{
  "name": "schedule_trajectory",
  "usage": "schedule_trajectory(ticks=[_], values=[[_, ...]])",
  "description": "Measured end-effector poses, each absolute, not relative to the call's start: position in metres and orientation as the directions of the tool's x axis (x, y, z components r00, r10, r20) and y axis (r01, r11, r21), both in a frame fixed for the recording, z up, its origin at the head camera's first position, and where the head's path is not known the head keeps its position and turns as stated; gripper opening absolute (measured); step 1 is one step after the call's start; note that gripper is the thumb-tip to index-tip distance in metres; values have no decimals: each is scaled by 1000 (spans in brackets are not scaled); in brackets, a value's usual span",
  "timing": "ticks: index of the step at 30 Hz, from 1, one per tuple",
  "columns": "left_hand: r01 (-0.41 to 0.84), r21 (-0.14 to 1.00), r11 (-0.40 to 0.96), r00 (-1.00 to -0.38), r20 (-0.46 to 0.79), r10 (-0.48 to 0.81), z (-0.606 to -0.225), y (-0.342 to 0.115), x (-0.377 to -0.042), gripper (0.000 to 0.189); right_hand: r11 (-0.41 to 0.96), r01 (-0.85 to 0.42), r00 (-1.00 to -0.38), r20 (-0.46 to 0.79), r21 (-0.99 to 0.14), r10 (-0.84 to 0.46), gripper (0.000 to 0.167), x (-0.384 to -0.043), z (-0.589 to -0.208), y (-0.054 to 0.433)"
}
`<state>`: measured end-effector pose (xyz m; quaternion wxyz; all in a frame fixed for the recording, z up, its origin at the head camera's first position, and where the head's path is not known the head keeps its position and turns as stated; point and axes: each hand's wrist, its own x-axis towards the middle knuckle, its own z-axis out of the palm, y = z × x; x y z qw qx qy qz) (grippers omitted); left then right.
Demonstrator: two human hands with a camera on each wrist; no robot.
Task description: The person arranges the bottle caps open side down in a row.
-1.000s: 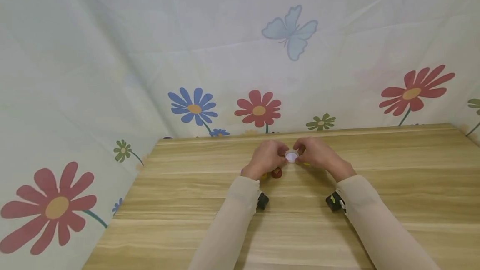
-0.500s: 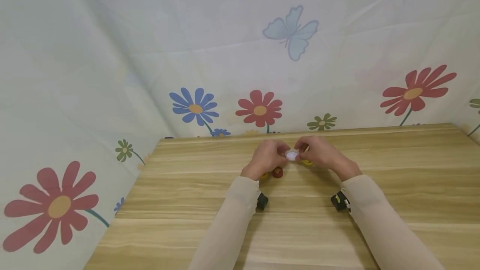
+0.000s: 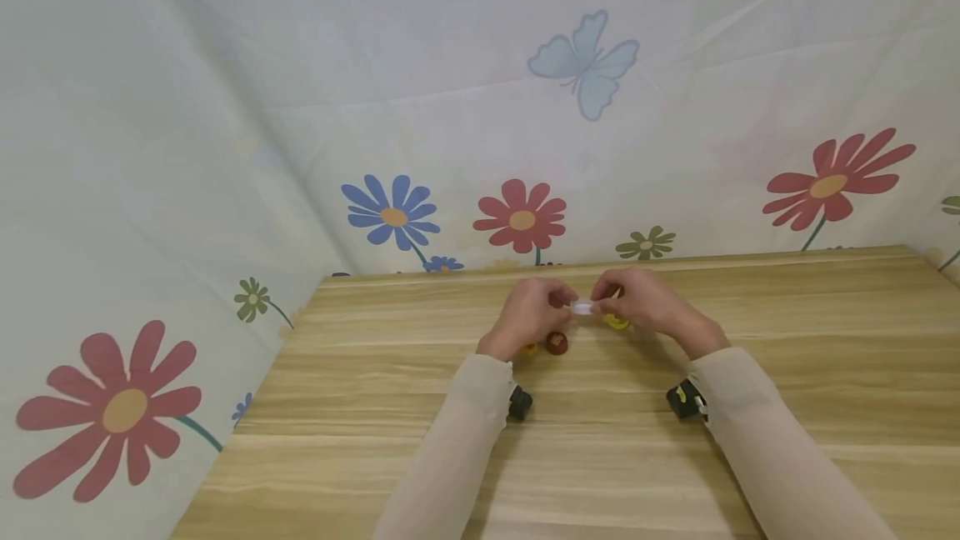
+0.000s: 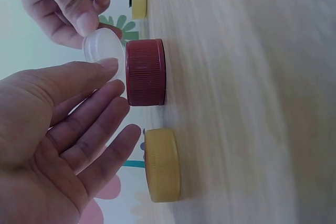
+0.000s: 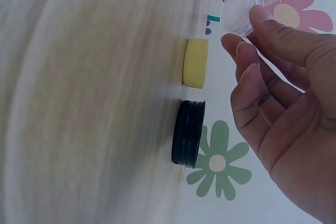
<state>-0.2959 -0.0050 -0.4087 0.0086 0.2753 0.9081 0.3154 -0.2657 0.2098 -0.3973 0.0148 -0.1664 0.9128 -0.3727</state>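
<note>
A white, translucent bottle cap [image 3: 582, 307] is held between my two hands over the far part of the table. My left hand [image 3: 527, 317] pinches one side of it with thumb and fingertips. On the opposite side, thumb and fingers of my right hand [image 3: 647, 307] grip its edge. The ribbed wall of the white cap [image 4: 100, 46] shows in the left wrist view. Just beyond it stands a dark red ribbed cap [image 4: 146, 72], with an amber-yellow cap [image 4: 164, 166] beside that. Near my right hand are a yellow cap [image 5: 195, 63] and a black cap [image 5: 188, 134].
The wood-grain table [image 3: 585, 457] reaches back to a pale cloth [image 3: 450, 123] printed with flowers and a butterfly. Another cloth panel [image 3: 150, 232] runs along the left side. Dark wrist cameras [image 3: 684, 399] hang below both sleeves. In the head view, my right hand covers the black cap.
The white cap has turned from showing its round face to nearly edge-on. My right hand has shifted slightly right, so more of the yellow cap beneath it shows.
</note>
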Motion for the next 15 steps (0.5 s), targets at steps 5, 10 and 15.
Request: schedule_trajectory(ticks=[5, 10, 15], values=[[500, 574, 649, -846, 162, 508, -408, -5, -296, 15, 674, -295, -945, 101, -677, -312, 6, -265, -397, 210], [499, 577, 647, -847, 165, 506, -407, -5, -295, 15, 672, -289, -945, 90, -681, -315, 6, -265, -396, 211], [502, 577, 645, -846, 172, 505, -406, -6, -294, 15, 671, -301, -941, 99, -678, -322, 4, -265, -396, 212]])
